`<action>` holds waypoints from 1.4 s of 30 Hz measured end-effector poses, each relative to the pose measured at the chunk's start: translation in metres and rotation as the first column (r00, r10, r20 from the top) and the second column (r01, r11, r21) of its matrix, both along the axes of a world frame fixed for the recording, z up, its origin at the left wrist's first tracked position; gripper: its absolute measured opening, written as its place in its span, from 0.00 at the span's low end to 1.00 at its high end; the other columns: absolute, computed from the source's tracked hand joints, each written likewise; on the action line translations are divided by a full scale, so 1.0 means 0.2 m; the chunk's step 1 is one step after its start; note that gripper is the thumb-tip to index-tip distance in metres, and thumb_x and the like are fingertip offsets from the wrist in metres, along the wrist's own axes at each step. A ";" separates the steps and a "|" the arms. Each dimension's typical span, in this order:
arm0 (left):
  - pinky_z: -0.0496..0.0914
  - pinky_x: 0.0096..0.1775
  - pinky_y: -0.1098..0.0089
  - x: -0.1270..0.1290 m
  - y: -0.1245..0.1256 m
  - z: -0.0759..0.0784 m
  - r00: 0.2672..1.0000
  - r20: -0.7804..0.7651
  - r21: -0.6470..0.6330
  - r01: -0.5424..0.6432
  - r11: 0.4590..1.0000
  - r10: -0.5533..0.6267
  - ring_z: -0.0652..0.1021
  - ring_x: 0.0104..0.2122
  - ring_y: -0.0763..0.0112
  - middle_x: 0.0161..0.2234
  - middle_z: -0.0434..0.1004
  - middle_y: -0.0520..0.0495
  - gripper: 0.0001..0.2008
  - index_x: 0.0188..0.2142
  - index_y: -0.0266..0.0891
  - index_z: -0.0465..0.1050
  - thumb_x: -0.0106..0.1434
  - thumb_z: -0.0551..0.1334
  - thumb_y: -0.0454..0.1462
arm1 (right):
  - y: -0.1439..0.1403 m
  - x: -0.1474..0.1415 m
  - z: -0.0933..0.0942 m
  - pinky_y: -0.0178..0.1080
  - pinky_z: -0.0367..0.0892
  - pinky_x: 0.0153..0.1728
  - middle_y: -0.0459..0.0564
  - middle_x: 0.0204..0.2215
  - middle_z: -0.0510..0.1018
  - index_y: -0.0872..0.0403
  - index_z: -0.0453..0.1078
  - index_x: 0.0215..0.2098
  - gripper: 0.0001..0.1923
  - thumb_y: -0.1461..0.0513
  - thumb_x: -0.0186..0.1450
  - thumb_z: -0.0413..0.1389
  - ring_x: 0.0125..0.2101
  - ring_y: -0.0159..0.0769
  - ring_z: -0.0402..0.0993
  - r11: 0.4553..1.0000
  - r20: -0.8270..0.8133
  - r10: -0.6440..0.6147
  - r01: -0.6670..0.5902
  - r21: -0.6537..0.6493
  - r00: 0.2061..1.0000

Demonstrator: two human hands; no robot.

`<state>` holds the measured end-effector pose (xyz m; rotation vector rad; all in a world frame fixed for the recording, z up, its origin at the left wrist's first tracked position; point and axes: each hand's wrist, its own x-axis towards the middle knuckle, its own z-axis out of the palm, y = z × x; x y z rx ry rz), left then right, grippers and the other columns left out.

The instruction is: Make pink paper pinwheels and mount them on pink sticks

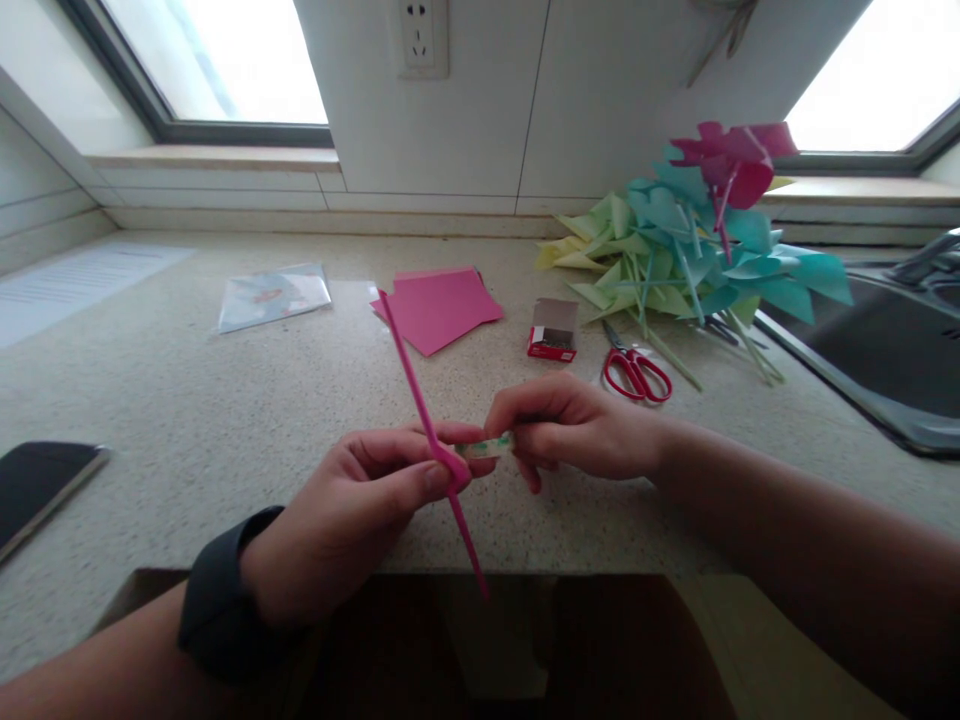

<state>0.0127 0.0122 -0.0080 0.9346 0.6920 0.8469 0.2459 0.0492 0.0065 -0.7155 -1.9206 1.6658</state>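
Over the speckled worktop [225, 420], the left hand [352, 520] is closed, thumb and fingers pinching a pink straw [420, 390] that slants up and away. The right hand [577, 425] is curled shut on a strip of clear tape [487, 447] reaching to the straw. No writing is legible on the red staple box [553, 332], scissors [637, 372] or printed sheet [75, 285].

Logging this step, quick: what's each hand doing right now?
Left hand: closed on the pink stick.
Right hand: closed, pinching the tape strip.
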 end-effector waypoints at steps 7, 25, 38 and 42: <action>0.74 0.48 0.77 -0.02 0.00 -0.01 1.000 0.011 -0.022 -0.002 1.000 0.002 0.83 0.42 0.69 0.48 0.84 0.48 0.02 0.31 0.43 0.86 0.59 0.72 0.37 | 0.02 0.02 0.00 0.37 0.72 0.35 0.48 0.32 0.77 0.58 0.69 0.42 0.07 0.61 0.69 0.53 0.31 0.32 0.76 0.990 -0.010 0.134 -0.134 -0.051 0.991; 0.72 0.49 0.75 0.00 0.00 0.00 0.996 -0.088 0.009 -0.008 1.000 0.009 0.81 0.45 0.68 0.50 0.83 0.48 0.03 0.34 0.45 0.86 0.61 0.71 0.37 | 0.02 0.01 0.01 0.30 0.64 0.27 0.43 0.28 0.72 0.58 0.70 0.38 0.09 0.58 0.69 0.59 0.27 0.26 0.68 0.997 0.051 0.046 -0.049 0.067 0.998; 0.72 0.50 0.75 0.00 0.01 0.00 0.999 -0.010 -0.079 -0.035 0.996 0.034 0.82 0.44 0.68 0.43 0.86 0.46 0.08 0.39 0.41 0.86 0.58 0.73 0.38 | 0.02 0.04 0.02 0.34 0.63 0.33 0.44 0.27 0.73 0.59 0.71 0.44 0.09 0.63 0.71 0.51 0.30 0.29 0.69 0.998 0.064 0.060 -0.061 0.013 0.996; 0.71 0.50 0.76 0.00 0.01 -0.01 1.000 0.004 -0.072 -0.021 0.997 0.021 0.82 0.44 0.69 0.43 0.86 0.46 0.09 0.41 0.41 0.85 0.59 0.72 0.38 | 0.02 0.04 0.01 0.34 0.63 0.32 0.45 0.27 0.74 0.59 0.71 0.43 0.08 0.64 0.71 0.51 0.30 0.29 0.70 0.999 0.077 0.043 -0.044 0.019 0.996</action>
